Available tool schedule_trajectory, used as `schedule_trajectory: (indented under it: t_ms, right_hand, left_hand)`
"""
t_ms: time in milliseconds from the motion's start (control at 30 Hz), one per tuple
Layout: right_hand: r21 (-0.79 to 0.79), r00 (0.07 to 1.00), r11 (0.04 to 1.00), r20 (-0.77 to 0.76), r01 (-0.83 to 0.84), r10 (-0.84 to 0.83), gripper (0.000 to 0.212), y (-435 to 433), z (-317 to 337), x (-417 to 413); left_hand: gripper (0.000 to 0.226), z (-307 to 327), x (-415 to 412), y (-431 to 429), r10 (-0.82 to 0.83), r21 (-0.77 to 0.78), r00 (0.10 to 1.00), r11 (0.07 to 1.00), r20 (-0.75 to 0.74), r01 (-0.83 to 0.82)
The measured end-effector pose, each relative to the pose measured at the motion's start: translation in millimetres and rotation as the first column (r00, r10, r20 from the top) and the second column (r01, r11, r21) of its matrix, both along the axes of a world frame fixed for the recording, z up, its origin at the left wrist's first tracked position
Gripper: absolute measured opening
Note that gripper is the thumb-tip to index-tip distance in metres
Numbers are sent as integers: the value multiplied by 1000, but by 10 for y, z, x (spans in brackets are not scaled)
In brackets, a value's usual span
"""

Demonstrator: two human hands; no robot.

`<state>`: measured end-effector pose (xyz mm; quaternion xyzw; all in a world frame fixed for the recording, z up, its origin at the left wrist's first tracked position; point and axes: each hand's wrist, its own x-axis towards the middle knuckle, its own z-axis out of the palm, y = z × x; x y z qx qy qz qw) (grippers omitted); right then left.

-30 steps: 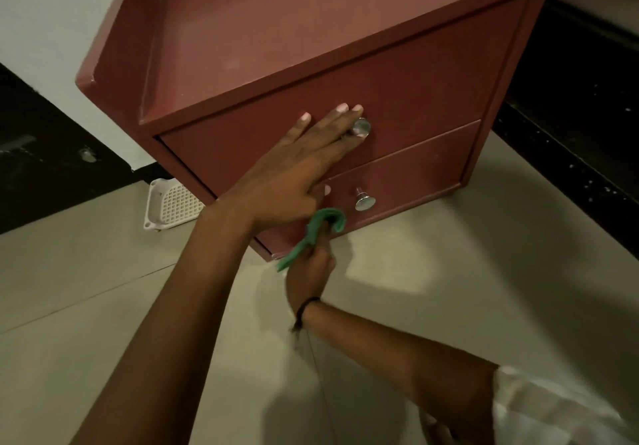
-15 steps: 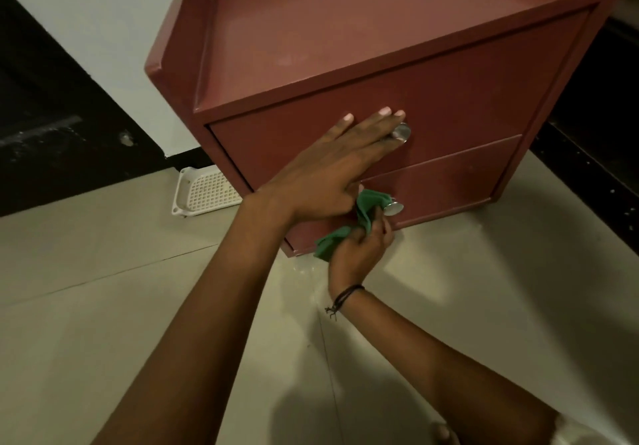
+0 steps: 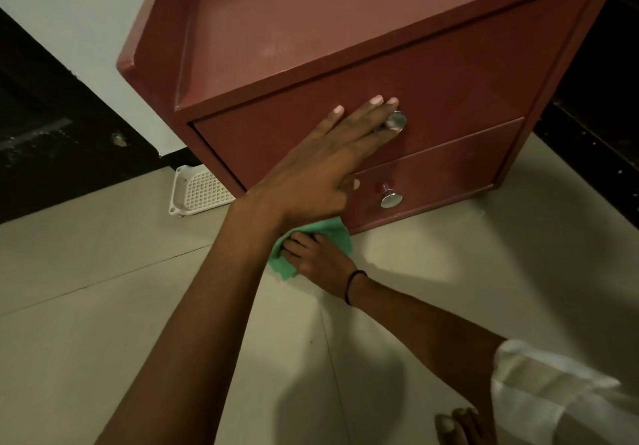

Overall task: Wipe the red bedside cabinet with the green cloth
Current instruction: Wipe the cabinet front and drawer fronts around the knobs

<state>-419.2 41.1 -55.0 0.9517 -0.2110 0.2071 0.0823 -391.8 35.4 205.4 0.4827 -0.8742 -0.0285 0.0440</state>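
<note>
While your left hand [image 3: 321, 171] lies flat and open against the upper drawer front [image 3: 449, 98] of the red bedside cabinet [image 3: 311, 29], its fingertips reach the round metal knob [image 3: 397, 122] of that drawer. Your thumb rests on the lower drawer [image 3: 446, 164], just left of the second metal knob [image 3: 390, 199]. Your right hand [image 3: 318, 261] sits below your left wrist, fingers pressed down on the green cloth [image 3: 332, 233], which is bunched at the bottom front edge of the cabinet near its left corner, where the cabinet meets the tiled floor [image 3: 103, 289]. Part of the cloth is hidden under your left wrist. You wear a dark band [image 3: 352, 287] on the right wrist and a white sleeve [image 3: 553, 392] shows at the lower right. Beside the cabinet's left side, a white perforated basket [image 3: 197, 190] lies on the floor against the wall [image 3: 86, 12].
</note>
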Motion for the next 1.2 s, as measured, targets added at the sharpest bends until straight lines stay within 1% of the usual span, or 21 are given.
schedule_trajectory:
  t_ms: [100,167,200,267,367,467,500,533,567,600,633,667,700,733,767,800,833,933,967,1133,1200]
  right_hand:
    - [-69,979,997,-202,-31,17,29,-111,-53,-198]
    - [-81,959,997,-283,-14,-9,33,-192,-55,-388]
    - [-69,960,998,-279,-5,-15,33,-233,-49,-505]
    - [-54,973,998,-224,36,-47,33,-287,-40,-773]
    - [-52,976,984,-128,172,-177,33,-386,-23,-1201]
    - [61,942,940,-49,336,-333,40,-495,-167,-1604]
    - [101,923,919,11,381,-384,40,-524,-222,-1751]
    - [152,886,885,88,439,-455,37,-553,-255,-1899]
    - [243,824,829,154,503,-545,35,-557,-223,-2029]
    - [372,742,743,180,556,-646,34,-556,-180,-2125]
    - [512,646,637,192,576,-739,34,-543,-130,-2163]
    - [623,549,544,211,562,-809,32,-534,-84,-2128]
    - [715,448,470,241,517,-861,33,-524,-61,-2023]
    - [785,340,424,288,451,-895,37,-494,-42,-1864]
    - [838,239,392,320,381,-917,38,-449,-56,-1654]
    - [877,147,365,334,313,-931,35,-398,-57,-1432]
    - [913,83,333,323,234,-943,32,-320,5,-1222]
    - [970,-17,240,239,-31,-971,33,-97,307,-836]
    - [975,-48,204,201,-90,-978,34,-82,400,-794]
    - [950,-248,134,62,-282,-967,33,-235,736,-878]
    - [925,-298,132,22,-355,-954,31,-226,773,-927]
  left_hand:
    - [88,28,-4,4,1,16,1000,1000,-1,-1]
    - [88,38,-7,7,5,11,1000,1000,2,-5]
    - [88,40,-5,7,4,11,1000,1000,3,-4]
    - [88,37,-2,14,5,10,1000,1000,9,-5]
    - [86,40,2,13,6,9,1000,1000,3,-6]
    - [84,33,6,17,5,8,1000,1000,4,-5]
    - [84,33,5,18,2,9,1000,1000,2,-2]
    - [84,36,5,17,1,12,1000,1000,-2,-1]
    - [84,39,3,17,1,11,1000,1000,-5,-1]
    - [84,39,1,18,3,9,1000,1000,-7,-3]
    - [83,36,-7,16,2,11,1000,1000,-9,-2]
    - [83,33,-12,10,0,14,1000,1000,-12,0]
    - [82,25,-17,7,1,16,1000,1000,-15,-1]
    - [82,21,-19,5,2,15,1000,1000,-17,-2]
    - [82,13,-18,7,4,12,1000,1000,-19,-4]
    - [83,5,-15,6,6,7,1000,1000,-22,-6]
    - [84,-7,-11,4,5,2,1000,1000,-24,-5]
    - [87,-49,-3,-1,2,-23,1000,1000,-29,-3]
    - [87,-59,-6,-3,1,-28,999,1000,-32,-1]
    - [86,-89,-13,-12,0,-66,1000,998,-18,-1]
    - [87,-105,-25,-8,5,-102,1000,995,-5,-5]
